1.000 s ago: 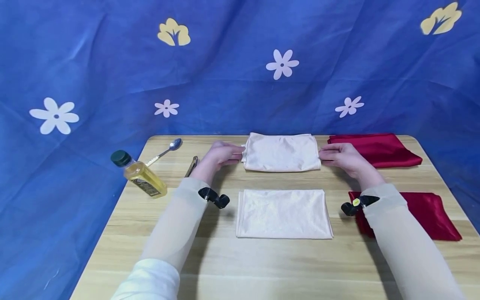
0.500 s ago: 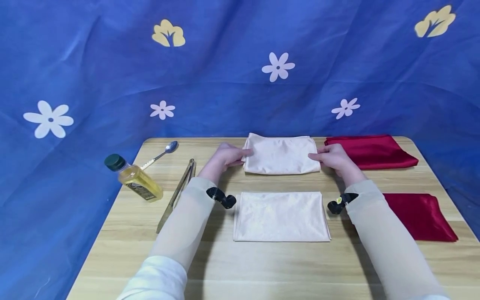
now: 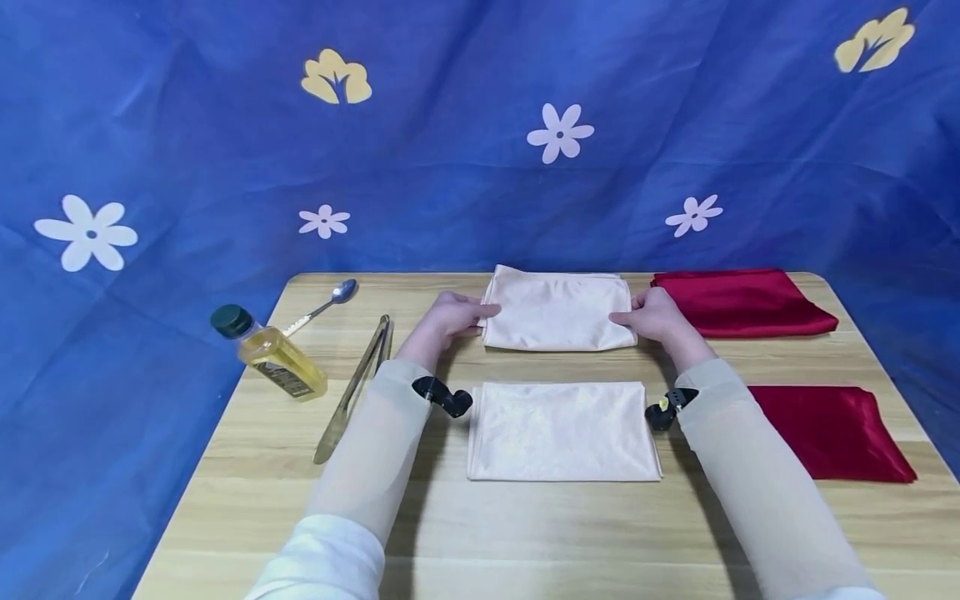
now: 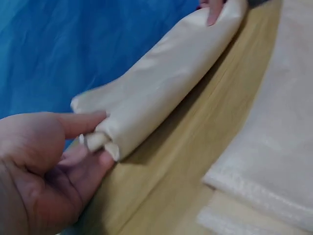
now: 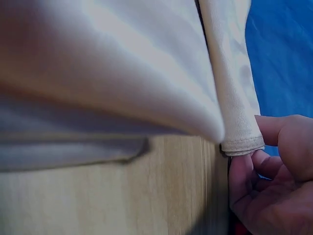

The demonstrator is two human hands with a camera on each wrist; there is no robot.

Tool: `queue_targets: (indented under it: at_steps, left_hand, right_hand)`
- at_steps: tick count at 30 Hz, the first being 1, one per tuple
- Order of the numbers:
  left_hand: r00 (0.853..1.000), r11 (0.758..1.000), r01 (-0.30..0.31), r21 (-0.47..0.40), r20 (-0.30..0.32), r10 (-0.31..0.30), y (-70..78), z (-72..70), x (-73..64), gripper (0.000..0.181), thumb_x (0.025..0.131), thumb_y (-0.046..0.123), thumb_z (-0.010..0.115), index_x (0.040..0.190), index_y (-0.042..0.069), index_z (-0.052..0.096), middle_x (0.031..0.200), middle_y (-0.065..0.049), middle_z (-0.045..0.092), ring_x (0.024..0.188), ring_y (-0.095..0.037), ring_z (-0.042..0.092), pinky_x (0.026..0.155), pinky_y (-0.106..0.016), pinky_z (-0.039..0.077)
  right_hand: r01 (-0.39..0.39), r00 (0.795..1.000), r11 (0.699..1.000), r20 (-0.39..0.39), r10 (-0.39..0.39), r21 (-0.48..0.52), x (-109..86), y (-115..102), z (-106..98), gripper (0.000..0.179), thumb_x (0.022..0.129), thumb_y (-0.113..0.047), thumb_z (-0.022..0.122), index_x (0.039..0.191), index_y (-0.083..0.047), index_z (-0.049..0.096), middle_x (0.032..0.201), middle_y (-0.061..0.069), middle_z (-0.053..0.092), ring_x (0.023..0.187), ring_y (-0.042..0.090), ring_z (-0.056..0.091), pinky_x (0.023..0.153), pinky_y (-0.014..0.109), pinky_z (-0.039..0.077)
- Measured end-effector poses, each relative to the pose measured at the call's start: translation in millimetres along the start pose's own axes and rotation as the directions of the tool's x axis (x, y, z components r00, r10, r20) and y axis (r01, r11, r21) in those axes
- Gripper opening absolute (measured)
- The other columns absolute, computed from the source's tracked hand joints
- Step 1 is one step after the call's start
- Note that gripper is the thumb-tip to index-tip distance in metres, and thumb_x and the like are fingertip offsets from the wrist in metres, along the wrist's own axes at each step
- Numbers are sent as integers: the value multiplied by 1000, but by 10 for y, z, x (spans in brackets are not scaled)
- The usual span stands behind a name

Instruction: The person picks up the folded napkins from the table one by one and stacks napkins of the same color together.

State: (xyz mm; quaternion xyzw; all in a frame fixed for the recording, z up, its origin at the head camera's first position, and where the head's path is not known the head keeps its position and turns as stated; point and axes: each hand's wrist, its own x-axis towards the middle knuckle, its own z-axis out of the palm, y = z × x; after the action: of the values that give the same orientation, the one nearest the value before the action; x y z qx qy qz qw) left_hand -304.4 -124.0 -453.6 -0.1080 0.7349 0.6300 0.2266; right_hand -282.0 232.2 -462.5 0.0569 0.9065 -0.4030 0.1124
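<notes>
At the table's far edge lies a folded cream satin cloth [image 3: 558, 312]. My left hand [image 3: 450, 317] pinches its left edge, thumb on top and fingers underneath. On the other side my right hand [image 3: 660, 317] grips the right edge in the same way. In the left wrist view the cloth's layers [image 4: 161, 73] bulge slightly between the two hands. The right wrist view shows a hemmed corner [image 5: 242, 144] between thumb and fingers, while a blurred pale fold covers the upper left. A second folded cream cloth [image 3: 564, 432] lies flat in front, touched by neither hand.
Two folded dark red cloths, a far one [image 3: 742, 304] and a near one [image 3: 832, 433], lie on the right; my right forearm partly covers the near one. On the left are metal tongs [image 3: 348, 400], a spoon [image 3: 322, 308] and an oil bottle [image 3: 281, 358] with a green cap.
Both hands have closed in on the far cream cloth, and their thumbs now lie over its edges. My right forearm has shifted left. The tongs, mostly hidden before, show beside my left arm.
</notes>
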Motion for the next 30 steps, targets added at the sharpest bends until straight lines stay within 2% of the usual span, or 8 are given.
queue_targets:
  at_steps: [3,6,9,11,16,22,25,30]
  left_hand:
    - [1000,999,0,-43,-21,-1,-65,-23,-2,60,94,11,83,143,-12,54,140,-22,62,118,-29,68,87,-26,62]
    - [996,999,-26,22,-83,28,-89,9,-34,64,92,15,87,141,-11,56,142,-22,59,110,-26,69,85,-26,62]
    - [990,996,-39,84,-130,50,-126,53,-43,66,90,20,89,140,-9,57,145,-22,55,105,-25,69,83,-26,62]
    - [989,995,-48,88,-136,60,-150,73,-44,64,90,19,89,139,-9,58,145,-21,54,103,-23,68,84,-26,62]
    - [994,994,-47,103,-98,57,-157,78,-70,45,89,22,90,117,-5,65,119,-12,59,87,-17,68,81,-26,63]
    - [999,981,-31,193,11,30,-31,62,-146,45,90,31,89,78,10,50,78,2,49,70,-16,62,80,-31,63]
    - [997,958,-77,276,38,70,27,84,-179,35,95,29,84,79,9,60,80,0,58,75,-19,63,82,-33,59]
    - [986,928,-165,333,70,150,92,163,-216,23,99,21,76,109,-1,76,99,-12,73,87,-20,65,83,-34,55]
  right_hand:
    - [4,1000,1000,20,-4,6,-23,-23,-1,43,95,-22,78,66,-7,50,64,1,39,61,19,41,54,31,32]
    - [11,999,1000,43,-11,13,-73,-70,-9,33,98,-19,73,78,-1,55,75,5,45,70,22,45,59,32,37]
    - [35,996,999,81,-37,34,-128,-121,-31,25,102,-16,67,104,9,63,95,14,55,86,27,51,71,32,44]
    - [63,991,995,114,-71,71,-164,-163,-52,34,105,-14,62,125,14,61,112,20,59,99,30,54,81,33,48]
    - [64,976,980,193,-101,188,-208,-251,-85,50,109,-12,55,148,16,43,135,28,56,113,32,57,94,34,51]
    - [-3,978,944,198,-66,330,-173,-229,-52,47,111,-14,53,142,18,42,121,22,59,95,18,63,80,24,56]
    - [-44,976,901,210,-53,431,-144,-170,-46,45,114,-17,48,140,19,40,112,16,60,88,11,63,76,22,58]
    - [-125,966,806,257,-35,579,-104,-88,-65,44,117,-24,34,141,13,39,104,5,61,89,8,64,79,23,61]
